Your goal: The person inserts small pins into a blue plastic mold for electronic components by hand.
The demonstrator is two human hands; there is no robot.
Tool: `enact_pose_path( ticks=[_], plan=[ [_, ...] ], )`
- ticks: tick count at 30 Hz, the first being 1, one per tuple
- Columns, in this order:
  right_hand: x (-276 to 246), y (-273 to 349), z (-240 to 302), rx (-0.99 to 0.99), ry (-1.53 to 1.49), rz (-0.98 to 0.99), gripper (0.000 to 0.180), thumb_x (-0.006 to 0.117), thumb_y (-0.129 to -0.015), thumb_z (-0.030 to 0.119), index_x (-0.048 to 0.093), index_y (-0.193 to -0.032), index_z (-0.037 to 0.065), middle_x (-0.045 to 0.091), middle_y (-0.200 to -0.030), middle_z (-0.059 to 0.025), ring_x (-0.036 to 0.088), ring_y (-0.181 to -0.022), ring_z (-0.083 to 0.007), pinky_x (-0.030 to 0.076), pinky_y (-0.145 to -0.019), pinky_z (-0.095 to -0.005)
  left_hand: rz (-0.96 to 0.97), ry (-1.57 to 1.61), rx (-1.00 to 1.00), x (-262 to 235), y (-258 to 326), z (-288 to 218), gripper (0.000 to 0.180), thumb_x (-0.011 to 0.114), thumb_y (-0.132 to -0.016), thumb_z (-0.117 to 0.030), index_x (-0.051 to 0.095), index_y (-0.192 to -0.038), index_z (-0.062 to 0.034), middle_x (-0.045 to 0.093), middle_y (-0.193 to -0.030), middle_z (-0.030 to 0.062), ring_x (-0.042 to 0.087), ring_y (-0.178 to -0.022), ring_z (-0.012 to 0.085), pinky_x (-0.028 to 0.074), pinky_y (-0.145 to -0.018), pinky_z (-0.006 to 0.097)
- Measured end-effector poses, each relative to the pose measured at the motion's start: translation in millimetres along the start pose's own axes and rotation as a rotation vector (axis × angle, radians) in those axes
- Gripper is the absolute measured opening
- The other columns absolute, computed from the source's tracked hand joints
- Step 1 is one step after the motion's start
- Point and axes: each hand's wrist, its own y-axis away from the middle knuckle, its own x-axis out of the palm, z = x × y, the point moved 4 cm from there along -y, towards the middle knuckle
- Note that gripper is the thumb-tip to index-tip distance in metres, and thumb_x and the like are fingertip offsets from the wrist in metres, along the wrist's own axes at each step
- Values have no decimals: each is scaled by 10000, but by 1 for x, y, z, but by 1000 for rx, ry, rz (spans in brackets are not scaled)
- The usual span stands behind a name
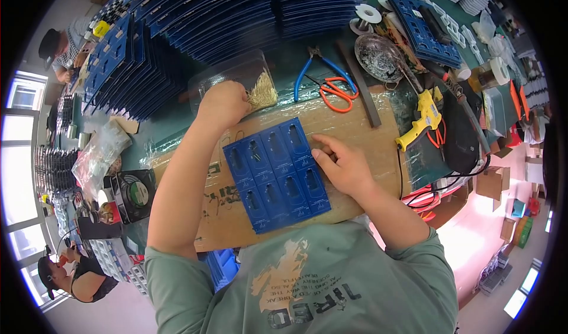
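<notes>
A blue circuit board panel [277, 174] with rows of cut-out slots lies slightly turned on the brown work board. Small thin metal pieces [255, 152] stand in one of its upper slots. My left hand [225, 102] is over a clear plastic box [204, 76], its fingers curled down and partly hidden. Beside those fingers, a heap of thin gold-coloured metal pins [263, 91] fills the box's right part. My right hand [343, 167] rests at the panel's right edge, thumb and index finger apart, the other fingers bent; it holds nothing that I can see.
Tall stacks of blue panels [201, 14] line the back. Blue-handled pliers [324, 73], orange-handled scissors [338, 94] and a dark metal bar [360, 85] lie beyond the panel. At right are a blackened pan [378, 57] and a yellow soldering gun [423, 121]. A fan [135, 195] stands left.
</notes>
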Motion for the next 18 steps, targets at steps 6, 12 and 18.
enact_pose_path(
  ticks=[6, 12, 18],
  plan=[
    [-2, -1, 3, -24, 18, 9, 371, 653, -906, 292, 635, -1232, 115, 707, -956, -140, 690, -797, -275, 544, -731, -358, -76, 117, 58, 6, 2, 15, 195, 739, -777, -193, 718, -850, -14, 666, -855, 154, 653, -840, 302, 503, -755, 391],
    [-2, -1, 4, -36, -1, 12, 363, 654, -904, 287, 639, -1223, 116, 706, -961, -149, 692, -789, -283, 546, -726, -361, -192, 290, 77, 2, 9, 29, 203, 677, -846, -212, 731, -926, -34, 658, -976, 152, 637, -928, 341, 493, -827, 405],
    [-2, -1, 4, -1, -46, 25, 345, 661, -903, 273, 654, -1205, 105, 713, -980, -140, 698, -790, -255, 545, -723, -347, -160, 492, -73, -5, 22, 31, 216, 684, -876, -211, 732, -973, -24, 667, -941, 120, 646, -851, 233, 488, -785, 330]
  ],
)
